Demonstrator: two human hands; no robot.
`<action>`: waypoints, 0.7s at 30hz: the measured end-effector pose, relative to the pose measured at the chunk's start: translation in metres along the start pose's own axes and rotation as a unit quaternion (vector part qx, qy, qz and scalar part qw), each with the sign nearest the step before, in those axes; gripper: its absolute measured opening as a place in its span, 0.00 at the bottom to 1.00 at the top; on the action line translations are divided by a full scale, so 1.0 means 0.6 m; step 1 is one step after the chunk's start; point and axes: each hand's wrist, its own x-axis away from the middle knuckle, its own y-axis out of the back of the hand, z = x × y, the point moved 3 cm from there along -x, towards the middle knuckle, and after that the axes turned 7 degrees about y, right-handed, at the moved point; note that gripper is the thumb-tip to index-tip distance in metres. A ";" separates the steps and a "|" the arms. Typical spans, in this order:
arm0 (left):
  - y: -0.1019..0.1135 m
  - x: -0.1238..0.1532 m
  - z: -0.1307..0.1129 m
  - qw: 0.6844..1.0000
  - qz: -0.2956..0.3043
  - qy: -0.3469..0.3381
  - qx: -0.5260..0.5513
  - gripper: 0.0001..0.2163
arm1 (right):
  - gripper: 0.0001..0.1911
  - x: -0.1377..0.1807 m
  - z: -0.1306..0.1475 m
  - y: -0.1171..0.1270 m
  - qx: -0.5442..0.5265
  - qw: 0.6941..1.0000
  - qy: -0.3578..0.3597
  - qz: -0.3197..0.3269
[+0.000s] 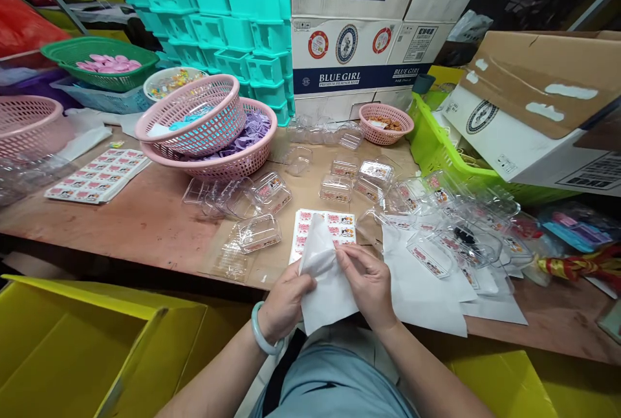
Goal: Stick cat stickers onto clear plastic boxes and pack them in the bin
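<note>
Both my hands hold a white backing sheet (325, 275) at the front edge of the wooden table (145, 217). My left hand (286, 305), with a pale green bangle on its wrist, grips the sheet's left side. My right hand (366, 282) pinches its upper right edge with closed fingers. Just behind the sheet lies a sticker sheet (334, 224) with small red and white labels. Several clear plastic clamshell boxes (259, 232) lie scattered around it, some with labels on them.
Stacked pink baskets (208, 127) stand at the left with purple pieces inside. Another sticker sheet stack (97, 175) lies far left. A small pink basket (385, 123), beer cartons (349, 36), teal crates (218, 10) and a green crate (436, 146) line the back. Yellow bins (72, 340) sit below.
</note>
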 end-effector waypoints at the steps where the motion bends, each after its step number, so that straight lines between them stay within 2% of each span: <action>1: 0.001 -0.002 -0.001 1.000 -0.010 0.003 -0.001 0.15 | 0.07 -0.005 -0.006 0.004 -0.046 0.997 -0.048 -0.029; 3: 0.004 -0.009 -0.005 0.999 -0.039 0.003 0.000 0.13 | 0.08 -0.023 -0.016 0.018 -0.150 0.975 -0.120 -0.113; 5: 0.010 -0.017 -0.010 0.998 -0.064 -0.004 0.000 0.13 | 0.09 -0.049 -0.019 0.039 -0.242 0.939 -0.131 -0.206; 7: 0.013 -0.020 -0.015 0.997 -0.073 -0.031 -0.020 0.16 | 0.09 -0.076 -0.015 0.065 -0.281 0.915 -0.095 -0.273; 8: 0.014 -0.019 -0.019 0.994 -0.081 -0.064 -0.042 0.19 | 0.09 -0.086 -0.010 0.077 -0.268 0.914 -0.065 -0.298; 10: 0.013 -0.005 -0.029 0.969 -0.132 -0.183 -0.103 0.25 | 0.08 -0.094 0.005 0.094 -0.167 0.931 0.017 -0.325; 12: 0.005 0.020 -0.038 0.909 -0.205 -0.325 -0.162 0.29 | 0.08 -0.090 0.024 0.090 -0.004 0.949 0.140 -0.282; 13: -0.002 0.029 -0.040 0.885 -0.220 -0.368 -0.183 0.28 | 0.11 -0.084 0.033 0.077 0.077 0.946 0.212 -0.232; 14: -0.012 0.034 -0.042 0.881 -0.209 -0.378 -0.194 0.26 | 0.16 -0.076 0.040 0.060 0.144 0.933 0.282 -0.170; 16: -0.034 0.025 -0.043 0.926 -0.121 -0.313 -0.173 0.20 | 0.24 -0.058 0.045 0.019 0.222 0.895 0.383 -0.048; 18: -0.049 0.004 -0.049 0.972 -0.029 -0.215 -0.091 0.15 | 0.29 -0.047 0.044 -0.013 0.245 0.880 0.407 0.032; 19: -0.051 -0.007 -0.054 0.981 -0.008 -0.186 -0.046 0.13 | 0.30 -0.045 0.042 -0.024 0.242 0.886 0.391 0.060; 21: -0.044 -0.026 -0.070 0.984 -0.017 -0.177 0.003 0.12 | 0.36 -0.052 0.035 -0.031 0.213 0.922 0.311 0.083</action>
